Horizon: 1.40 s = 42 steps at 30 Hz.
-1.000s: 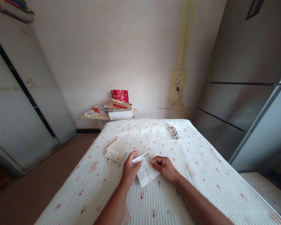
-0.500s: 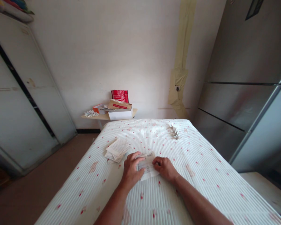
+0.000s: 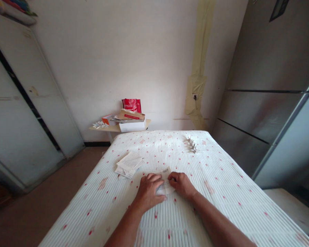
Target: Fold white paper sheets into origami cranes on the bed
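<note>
A small printed sheet of paper (image 3: 166,187) lies on the white quilted cover near the middle of the bed-like surface. My left hand (image 3: 150,192) rests over its left part, fingers spread and thumb apart, hiding that side. With closed fingers, my right hand (image 3: 180,183) pinches the sheet's right edge. A loose pile of printed paper sheets (image 3: 130,163) sits to the left, beyond my left hand. Farther back on the right is a row of small white pointed pieces (image 3: 192,144), whose kind I cannot make out.
Against the wall, a low shelf (image 3: 115,128) bears a white box (image 3: 132,126), a red bag (image 3: 132,105) and a heap of white pieces (image 3: 100,124). A grey refrigerator (image 3: 260,113) stands at right, a pale cabinet (image 3: 18,103) at left. The quilted cover (image 3: 103,206) has red spots.
My left hand has moved nearer to me and slightly right, its thumb now at the sheet's lower edge. My right hand keeps its place at the right edge.
</note>
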Available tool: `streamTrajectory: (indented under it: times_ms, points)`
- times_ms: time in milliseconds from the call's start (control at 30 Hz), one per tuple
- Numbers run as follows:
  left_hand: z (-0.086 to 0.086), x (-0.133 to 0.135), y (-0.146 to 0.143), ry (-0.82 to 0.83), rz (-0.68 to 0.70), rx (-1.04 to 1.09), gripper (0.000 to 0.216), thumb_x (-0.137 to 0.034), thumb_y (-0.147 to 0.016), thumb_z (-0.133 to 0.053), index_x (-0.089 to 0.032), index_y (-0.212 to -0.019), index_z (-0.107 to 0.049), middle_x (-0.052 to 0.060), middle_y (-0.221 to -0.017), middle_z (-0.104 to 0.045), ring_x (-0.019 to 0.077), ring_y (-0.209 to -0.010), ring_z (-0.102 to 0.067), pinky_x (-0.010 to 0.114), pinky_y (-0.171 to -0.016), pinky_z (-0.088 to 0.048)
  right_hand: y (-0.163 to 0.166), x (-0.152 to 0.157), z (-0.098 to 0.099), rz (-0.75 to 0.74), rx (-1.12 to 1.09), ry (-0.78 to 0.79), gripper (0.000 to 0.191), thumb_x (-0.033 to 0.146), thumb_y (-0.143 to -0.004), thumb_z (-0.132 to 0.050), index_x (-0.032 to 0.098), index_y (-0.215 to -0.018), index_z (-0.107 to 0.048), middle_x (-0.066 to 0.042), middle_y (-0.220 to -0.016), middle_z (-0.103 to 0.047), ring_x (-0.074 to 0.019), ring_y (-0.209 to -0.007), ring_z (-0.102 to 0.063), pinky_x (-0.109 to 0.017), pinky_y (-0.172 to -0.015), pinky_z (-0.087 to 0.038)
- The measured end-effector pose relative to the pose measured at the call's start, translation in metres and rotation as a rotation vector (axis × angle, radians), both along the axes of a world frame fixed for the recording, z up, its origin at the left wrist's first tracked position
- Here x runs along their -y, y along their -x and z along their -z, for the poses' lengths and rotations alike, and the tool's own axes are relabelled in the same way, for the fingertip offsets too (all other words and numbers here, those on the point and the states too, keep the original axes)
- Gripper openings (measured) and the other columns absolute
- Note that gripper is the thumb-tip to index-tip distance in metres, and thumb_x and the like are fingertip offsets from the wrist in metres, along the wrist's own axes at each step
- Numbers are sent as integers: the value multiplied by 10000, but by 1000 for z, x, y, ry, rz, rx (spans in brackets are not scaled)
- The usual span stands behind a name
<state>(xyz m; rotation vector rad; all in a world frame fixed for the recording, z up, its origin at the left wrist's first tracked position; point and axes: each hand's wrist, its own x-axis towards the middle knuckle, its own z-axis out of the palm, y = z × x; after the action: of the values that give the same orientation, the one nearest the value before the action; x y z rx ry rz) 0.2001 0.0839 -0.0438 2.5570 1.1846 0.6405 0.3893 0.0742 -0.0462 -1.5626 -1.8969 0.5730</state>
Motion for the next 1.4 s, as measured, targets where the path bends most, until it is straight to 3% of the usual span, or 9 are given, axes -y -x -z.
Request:
streamTrajectory:
  times_ms: [533, 933, 1233, 1400]
  points:
    - [6, 0, 1, 4, -14, 21, 504, -357, -579, -705, -311, -1072, -612, 50, -1215, -539, 267, -1106, -464, 425, -935, -338, -3, -2, 6, -9, -71, 19, 188, 192, -710, -478, 185, -784, -651, 15, -593, -564, -107, -529, -466, -206, -514, -301]
    - [9, -4, 1, 27, -82, 47, 628, -322, -553, -708, -285, -1159, -550, 59, -1285, -492, 274, -1164, -433, 429, -981, -313, -6, -2, 4, -7, -164, 19, 215, 152, -677, -464, 179, -813, -629, 43, -557, -465, -103, -526, -414, -215, -521, -296]
    - [15, -6, 0, 9, -141, 48, 845, -292, -557, -677, -248, -1334, -348, 88, -1382, -373, 287, -1252, -342, 451, -1036, -255, -8, -6, 19, -58, -420, 4, 181, 174, -693, -477, 187, -837, -585, 57, -573, -379, -95, -537, -355, -212, -526, -289]
    - [14, -6, 0, -1, -134, 53, 865, -292, -551, -681, -241, -1341, -333, 90, -1397, -342, 280, -1266, -317, 441, -1038, -262, -8, -7, 20, -71, -520, 25, 152, 194, -700, -499, 183, -834, -571, 58, -577, -371, -92, -532, -345, -211, -516, -286]
